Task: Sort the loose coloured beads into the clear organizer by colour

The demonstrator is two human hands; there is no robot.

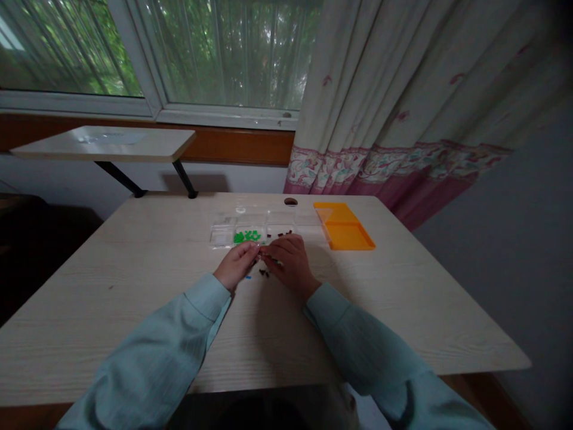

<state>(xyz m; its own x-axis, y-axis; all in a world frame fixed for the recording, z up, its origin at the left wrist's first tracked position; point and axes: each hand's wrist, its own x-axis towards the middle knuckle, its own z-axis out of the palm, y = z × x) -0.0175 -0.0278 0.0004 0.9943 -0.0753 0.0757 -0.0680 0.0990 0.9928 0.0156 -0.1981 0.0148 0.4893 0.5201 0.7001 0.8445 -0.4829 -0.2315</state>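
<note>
My left hand [239,263] and my right hand [290,261] meet over the middle of the desk, fingertips pinched together. Something small sits between them, too tiny to name. Just beyond lies a clear plastic compartment box [221,237]. Green pieces [247,237] fill one of its compartments, and a few dark brown pieces [285,233] show in the compartment to the right, partly behind my right hand. On the desk below my fingers are several small dark pieces [264,273] and a blue piece [248,277].
An orange tray [349,236] lies right of the clear box. The desk [147,286] has a round cable hole [290,202] at its back edge. A raised shelf [129,143] on black legs stands at the back left. A curtain [380,107] hangs behind the desk.
</note>
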